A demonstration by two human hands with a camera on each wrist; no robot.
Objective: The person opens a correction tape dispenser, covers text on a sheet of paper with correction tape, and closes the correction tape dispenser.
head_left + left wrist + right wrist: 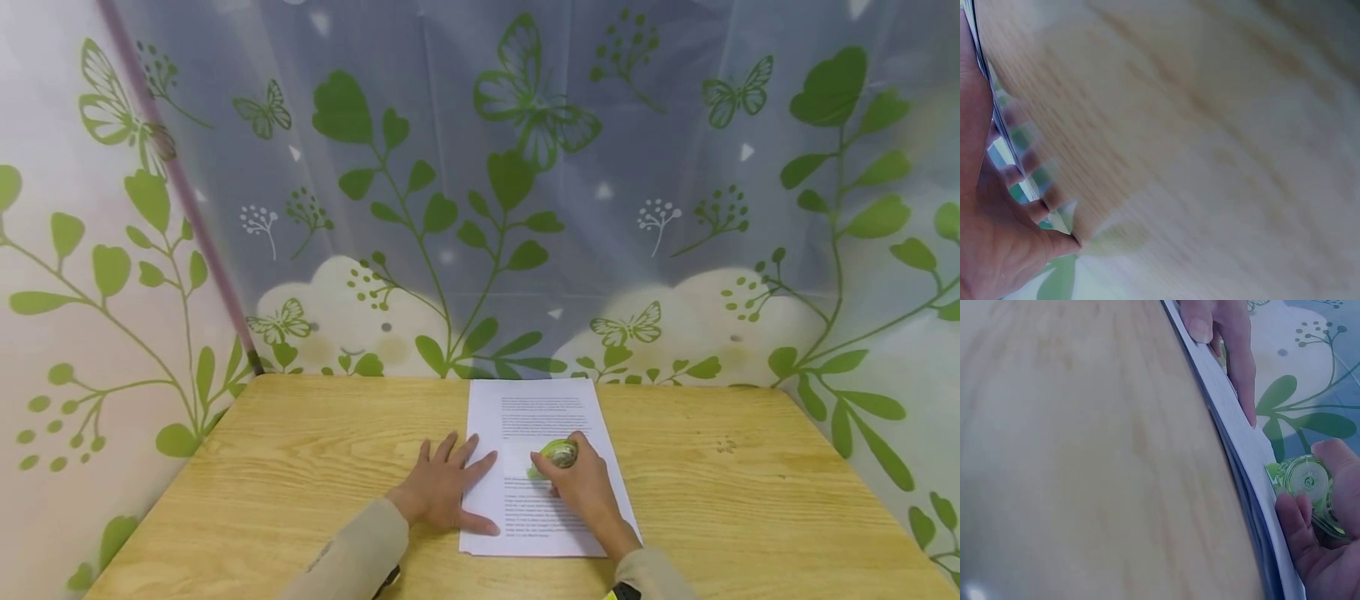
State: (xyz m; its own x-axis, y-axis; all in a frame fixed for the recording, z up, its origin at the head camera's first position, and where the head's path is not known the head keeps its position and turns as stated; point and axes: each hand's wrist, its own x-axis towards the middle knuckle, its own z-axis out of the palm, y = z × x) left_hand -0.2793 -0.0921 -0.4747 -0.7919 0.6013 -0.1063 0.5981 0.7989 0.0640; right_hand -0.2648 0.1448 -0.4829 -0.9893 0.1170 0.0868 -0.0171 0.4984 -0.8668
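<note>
A thin stack of printed paper (486,408) lies on the wooden table (315,450), its sheet edges visible in the right wrist view. My right hand (590,490) grips a green see-through correction tape (561,453), thumb on one side and fingers curled on the other. The tape's tip (1272,477) is right at the page surface. Around it, a white band without print runs between two blocks of text. My left hand (444,490) rests flat with fingers spread over the left edge of the paper, thumb on the lower left part of the page.
A curtain (420,275) printed with green leaves and butterflies hangs behind the table and along both sides. The stack reaches to the table's far edge. A small worn mark (726,447) shows on the tabletop at the right.
</note>
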